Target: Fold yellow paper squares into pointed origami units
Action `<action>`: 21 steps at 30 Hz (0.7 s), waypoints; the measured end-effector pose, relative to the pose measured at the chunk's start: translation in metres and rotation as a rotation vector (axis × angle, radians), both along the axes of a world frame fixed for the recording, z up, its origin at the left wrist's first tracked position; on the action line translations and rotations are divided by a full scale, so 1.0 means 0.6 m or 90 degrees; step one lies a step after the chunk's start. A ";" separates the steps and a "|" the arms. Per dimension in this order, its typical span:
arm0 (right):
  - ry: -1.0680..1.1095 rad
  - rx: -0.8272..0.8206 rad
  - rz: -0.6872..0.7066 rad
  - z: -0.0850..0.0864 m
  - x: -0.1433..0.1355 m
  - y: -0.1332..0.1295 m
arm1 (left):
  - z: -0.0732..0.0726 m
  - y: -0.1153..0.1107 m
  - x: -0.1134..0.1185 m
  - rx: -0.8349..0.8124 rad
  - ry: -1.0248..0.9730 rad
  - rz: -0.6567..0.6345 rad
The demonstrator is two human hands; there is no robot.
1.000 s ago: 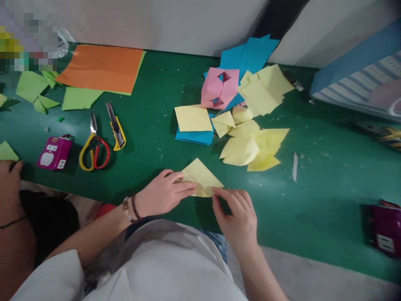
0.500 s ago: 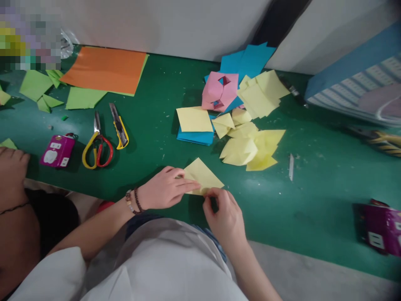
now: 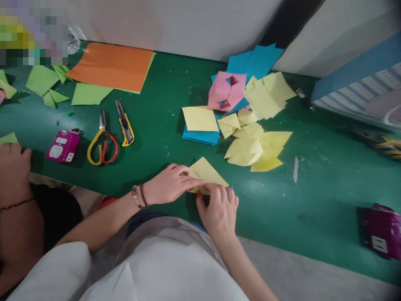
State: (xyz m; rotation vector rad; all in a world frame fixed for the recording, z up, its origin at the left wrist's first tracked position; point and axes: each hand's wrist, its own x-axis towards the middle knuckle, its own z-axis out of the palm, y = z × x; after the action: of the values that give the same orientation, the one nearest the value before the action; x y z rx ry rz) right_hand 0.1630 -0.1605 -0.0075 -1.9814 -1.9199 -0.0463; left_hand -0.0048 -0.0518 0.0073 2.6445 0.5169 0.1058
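Observation:
A pale yellow square of paper lies slanted near the table's front edge, its near side partly folded under my fingers. My left hand, with beaded bracelets at the wrist, holds the paper at its left side, index finger stretched along the near edge and other fingers curled. From the right, my right hand pinches that near edge, thumb below and fingertips bent over it. Where the fingertips meet, the fold is mostly hidden. Just beyond are a yellow sheet on blue folded paper and yellow folded pieces.
Scissors, a yellow cutter and a purple box lie left. Orange paper and a pink folded shape are farther back. A loose blade lies right. Another person's hand rests at far left.
My right hand has shifted left along the paper's near edge, closer to my left fingertips. The left index finger now reaches farther along that edge. The view has turned slightly.

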 end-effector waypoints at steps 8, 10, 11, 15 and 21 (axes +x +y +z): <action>0.071 0.036 -0.018 -0.002 -0.010 -0.004 | -0.010 -0.007 0.003 0.022 -0.029 0.024; 0.130 0.065 0.000 0.000 -0.006 -0.016 | -0.011 -0.009 0.005 0.032 -0.035 0.033; 0.157 0.072 0.013 0.001 -0.004 -0.023 | -0.011 -0.010 0.005 0.034 -0.037 0.034; 0.213 0.053 0.074 0.003 -0.002 -0.048 | -0.010 -0.011 0.005 0.038 -0.053 0.017; 0.245 0.021 0.055 0.001 -0.005 -0.058 | -0.011 -0.010 0.005 0.031 -0.054 0.024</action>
State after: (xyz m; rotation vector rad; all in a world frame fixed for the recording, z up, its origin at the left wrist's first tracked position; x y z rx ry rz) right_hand 0.1602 -0.1952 -0.0070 -1.7327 -1.7361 0.3021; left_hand -0.0018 -0.0579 0.0009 2.6647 0.5429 0.2451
